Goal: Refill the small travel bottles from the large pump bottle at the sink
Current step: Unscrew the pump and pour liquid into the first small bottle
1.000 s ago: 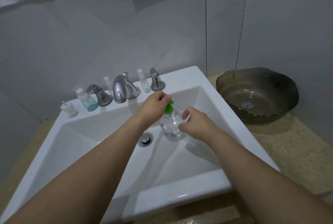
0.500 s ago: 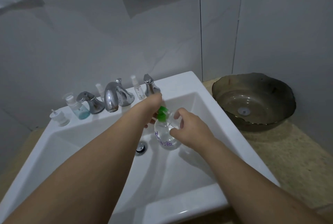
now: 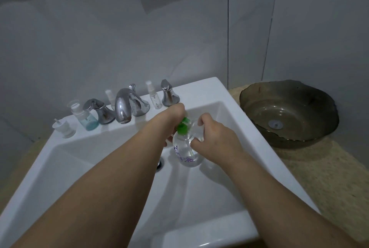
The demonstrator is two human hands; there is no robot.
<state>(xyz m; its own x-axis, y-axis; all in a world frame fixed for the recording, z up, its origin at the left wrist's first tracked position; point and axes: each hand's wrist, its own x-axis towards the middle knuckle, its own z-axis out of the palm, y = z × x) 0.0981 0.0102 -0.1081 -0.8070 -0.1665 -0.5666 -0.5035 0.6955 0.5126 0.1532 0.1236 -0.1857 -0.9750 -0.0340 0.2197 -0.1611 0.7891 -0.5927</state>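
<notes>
Green pump top [image 3: 183,126] on big clear bottle [image 3: 186,151], down inside white sink [image 3: 205,90], just beside drain [image 3: 160,165]. Purple writing on bottle front. Step in hand, at a guess: pumping soap into a little bottle. Left hand [image 3: 175,115] over green pump top, fingers curled down on it, pressing or gripping; hard to tell which. Right hand [image 3: 214,138] just beside big bottle's neck, fingers curled round something small and clear [image 3: 196,131], most likely a travel bottle, held close to the spout. Not plain enough to be sure.

Next move, probably: slow push on pump, little bottle's mouth right under spout, steady hold so no soap spills.

More little bottles waiting on back edge of sink: blue one [image 3: 86,118], white cap piece [image 3: 63,128], two thin spray bottles [image 3: 153,96] near shiny tap [image 3: 124,106]. Dark bowl [image 3: 289,112] on speckled tabletop [image 3: 329,178], well apart on right.
</notes>
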